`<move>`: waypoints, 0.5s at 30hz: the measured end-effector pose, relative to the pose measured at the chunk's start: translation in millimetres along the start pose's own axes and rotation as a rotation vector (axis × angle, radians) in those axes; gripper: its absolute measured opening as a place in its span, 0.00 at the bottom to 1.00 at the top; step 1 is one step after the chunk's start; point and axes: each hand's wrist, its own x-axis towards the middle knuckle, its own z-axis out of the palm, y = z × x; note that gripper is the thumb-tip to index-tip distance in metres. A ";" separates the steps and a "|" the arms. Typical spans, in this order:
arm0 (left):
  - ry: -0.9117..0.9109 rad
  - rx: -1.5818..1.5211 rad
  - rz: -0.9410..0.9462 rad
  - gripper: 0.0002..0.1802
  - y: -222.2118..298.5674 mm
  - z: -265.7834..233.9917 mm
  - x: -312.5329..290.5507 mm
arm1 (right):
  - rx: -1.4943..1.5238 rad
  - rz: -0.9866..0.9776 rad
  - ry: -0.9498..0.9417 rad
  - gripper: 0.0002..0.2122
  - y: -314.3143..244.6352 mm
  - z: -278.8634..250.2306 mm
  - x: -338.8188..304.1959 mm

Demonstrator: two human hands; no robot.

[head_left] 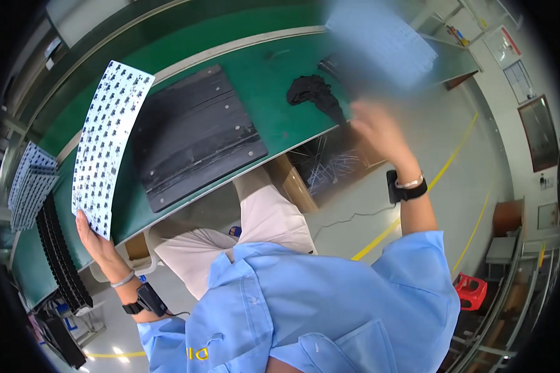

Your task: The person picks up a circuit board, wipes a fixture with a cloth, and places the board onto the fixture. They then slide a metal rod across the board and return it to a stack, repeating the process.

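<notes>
My left hand point(95, 241) is closed on the lower end of a pale sheet point(111, 143) patterned with rows of small black shapes. The sheet stands tilted and slightly bowed over the left part of the green workbench point(264, 81). Beside it lies a flat black board point(196, 133) with several round metal fasteners. My right hand point(379, 130) is slightly blurred above the bench's near edge, fingers loosely extended with nothing seen in them. Nearest to it is a crumpled black cloth point(314, 93). Beyond that hand, a pale blue panel or stack point(382, 46) is too blurred to make out.
Similar patterned sheets point(34, 183) stand at the far left, next to a black slotted rack point(62, 255). Under the bench is an open cardboard box point(323, 168) holding thin pale strips. A red stool point(471, 292) and metal shelving point(522, 298) stand on the right.
</notes>
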 end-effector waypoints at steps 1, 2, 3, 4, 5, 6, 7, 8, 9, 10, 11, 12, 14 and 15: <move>0.027 0.009 0.010 0.19 -2.1 -4.7 -4.8 | 0.008 -0.019 -0.021 0.16 -1.9 5.8 16.2; 0.066 0.033 0.046 0.19 -2.0 -7.4 -3.9 | -0.049 -0.157 0.062 0.16 -8.2 13.5 33.4; 0.109 0.060 0.084 0.20 -1.2 -10.3 -2.7 | -0.098 -0.297 0.146 0.18 -15.0 22.2 46.9; 0.125 0.042 0.095 0.19 -6.8 -8.9 0.3 | -0.086 -0.325 0.126 0.18 -16.0 29.9 57.0; 0.147 0.030 0.113 0.18 -12.0 -4.6 1.5 | -0.194 -0.354 0.089 0.17 -10.5 39.4 67.4; 0.142 0.021 0.121 0.18 -13.9 -0.3 1.8 | -0.299 -0.389 0.054 0.16 -4.6 50.7 76.2; 0.137 0.012 0.128 0.17 -16.4 4.2 1.1 | -0.406 -0.426 0.023 0.16 -0.7 62.2 84.0; 0.155 0.003 0.145 0.17 -22.5 7.2 3.1 | -0.387 -0.459 0.008 0.16 5.8 74.6 91.0; 0.175 -0.008 0.166 0.17 -22.4 9.5 1.1 | -0.494 -0.343 -0.030 0.14 9.6 82.8 99.0; 0.206 -0.005 0.185 0.17 -21.0 13.7 -2.5 | -0.611 -0.222 -0.065 0.12 7.7 88.8 106.8; 0.189 -0.041 0.194 0.16 -19.5 18.7 -6.3 | -0.610 -0.251 -0.074 0.12 -1.0 92.2 111.1; 0.169 -0.079 0.202 0.14 -18.4 21.4 -9.6 | -0.436 -0.272 -0.086 0.12 -11.2 92.3 112.7; 0.198 -0.092 0.216 0.14 -13.3 29.9 -12.2 | -0.085 -0.283 -0.102 0.11 -34.0 80.5 112.2; 0.209 -0.105 0.216 0.13 -14.4 31.5 -11.2 | 0.068 -0.357 -0.140 0.11 -60.6 78.7 111.7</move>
